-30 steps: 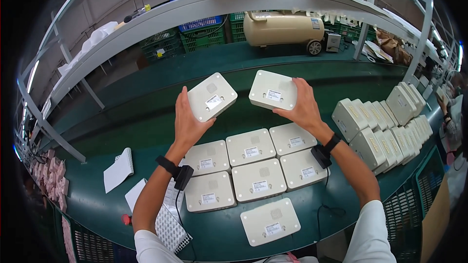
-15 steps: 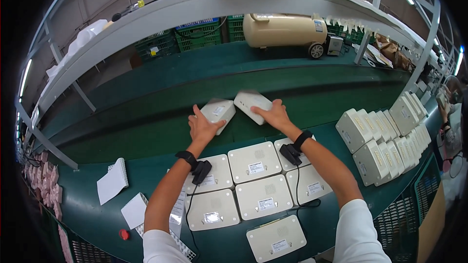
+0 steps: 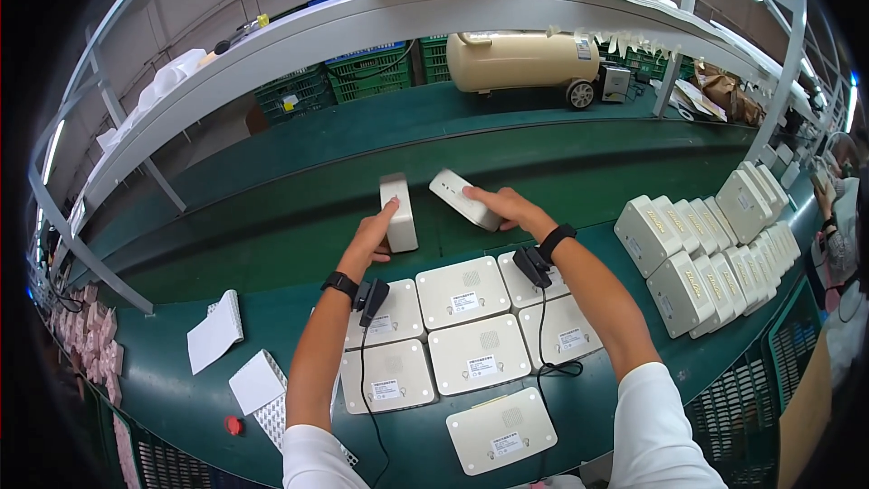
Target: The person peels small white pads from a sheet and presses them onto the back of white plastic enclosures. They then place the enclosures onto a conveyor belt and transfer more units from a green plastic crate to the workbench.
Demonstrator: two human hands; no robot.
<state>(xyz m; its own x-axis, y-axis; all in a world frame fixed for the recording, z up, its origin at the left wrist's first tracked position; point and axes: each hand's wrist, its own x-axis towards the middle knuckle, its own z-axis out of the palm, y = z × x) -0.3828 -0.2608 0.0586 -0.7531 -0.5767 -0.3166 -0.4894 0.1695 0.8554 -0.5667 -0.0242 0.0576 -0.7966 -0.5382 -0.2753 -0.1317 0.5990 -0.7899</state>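
Observation:
My left hand (image 3: 372, 237) holds a white flat plastic device (image 3: 398, 210) on its edge over the green belt. My right hand (image 3: 501, 206) grips a second white device (image 3: 462, 198), tilted, just to the right of the first. Both hands reach forward past the near edge of the bench. Below them several more white devices (image 3: 462, 285) lie flat in rows, each with a small label. One further device (image 3: 501, 428) lies alone near the front edge. Black wrist bands with clipped cords sit on both wrists.
A row of upright white devices (image 3: 706, 254) stands at the right. Paper sheets (image 3: 215, 332) and a small red object (image 3: 233, 425) lie at the left. A beige air tank (image 3: 520, 61) and green crates (image 3: 371, 72) stand behind, under a grey shelf (image 3: 407, 18). Another person (image 3: 842, 217) is at the far right.
Both hands moved forward and down from raised positions, carrying the two devices out over the belt and turning them from face-up onto their edges.

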